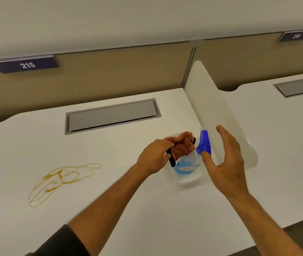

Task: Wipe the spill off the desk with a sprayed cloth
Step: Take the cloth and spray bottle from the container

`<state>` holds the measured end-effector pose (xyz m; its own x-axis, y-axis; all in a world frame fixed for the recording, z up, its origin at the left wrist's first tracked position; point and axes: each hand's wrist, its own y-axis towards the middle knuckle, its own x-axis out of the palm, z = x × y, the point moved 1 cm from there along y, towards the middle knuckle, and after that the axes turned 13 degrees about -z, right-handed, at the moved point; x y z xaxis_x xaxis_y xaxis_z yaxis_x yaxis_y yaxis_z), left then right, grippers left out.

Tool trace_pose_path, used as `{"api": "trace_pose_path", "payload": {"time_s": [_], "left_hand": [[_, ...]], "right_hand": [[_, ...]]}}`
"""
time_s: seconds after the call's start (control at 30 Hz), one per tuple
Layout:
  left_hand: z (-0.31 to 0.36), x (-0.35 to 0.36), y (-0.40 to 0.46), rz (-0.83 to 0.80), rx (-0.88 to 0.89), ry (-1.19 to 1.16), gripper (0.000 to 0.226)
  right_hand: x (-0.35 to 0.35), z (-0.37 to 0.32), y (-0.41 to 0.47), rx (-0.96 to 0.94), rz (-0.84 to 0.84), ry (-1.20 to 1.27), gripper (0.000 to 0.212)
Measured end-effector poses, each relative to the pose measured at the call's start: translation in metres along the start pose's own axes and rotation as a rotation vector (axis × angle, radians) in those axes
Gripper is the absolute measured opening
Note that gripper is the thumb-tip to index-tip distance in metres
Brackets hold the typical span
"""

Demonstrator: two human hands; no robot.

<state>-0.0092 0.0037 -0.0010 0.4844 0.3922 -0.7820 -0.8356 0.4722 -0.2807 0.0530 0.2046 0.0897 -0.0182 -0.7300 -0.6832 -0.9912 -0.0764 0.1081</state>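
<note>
Presently, the white desk (128, 209) fills the lower two-thirds of the frame, with a grey cable hatch (112, 116) set into it at centre and a white divider panel (221, 115) rising along its right side. The amber spill (60, 179) lies at lower left, unbroken in its loops and well apart from both hands; no wiping is evident.

The spray bottle (189, 165), clear with blue liquid and a blue trigger head, stands at centre right, against the foot of the divider. The right hand (228, 163) is beside it, fingers spread and curved, thumb near the neck, closed on nothing. The left hand (154, 156) is clenched on a bunched orange cloth (180, 145) with a black edge, held just left of the bottle's head.

Assessment: cloth secured; bottle not yet gripped. Whether the cloth is already dampened cannot be told. Spraying, if not yet done, and the wipe itself are outstanding.
</note>
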Motion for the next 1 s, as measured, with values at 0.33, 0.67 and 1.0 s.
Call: {"api": "trace_pose_path", "payload": {"time_s": [0.33, 0.67, 1.0], "left_hand": [[-0.017, 0.019, 0.068, -0.149, 0.091, 0.363, 0.030], [-0.010, 0.050, 0.107, -0.393, -0.047, 0.555, 0.046], [0.003, 0.082, 0.121, -0.234, -0.185, 0.473, 0.064]], "right_hand": [[0.036, 0.040, 0.011, 0.289, -0.128, 0.392, 0.080], [0.043, 0.058, 0.023, 0.408, -0.140, 0.356, 0.065], [0.037, 0.076, 0.017, 0.446, -0.135, 0.369, 0.072]]}}
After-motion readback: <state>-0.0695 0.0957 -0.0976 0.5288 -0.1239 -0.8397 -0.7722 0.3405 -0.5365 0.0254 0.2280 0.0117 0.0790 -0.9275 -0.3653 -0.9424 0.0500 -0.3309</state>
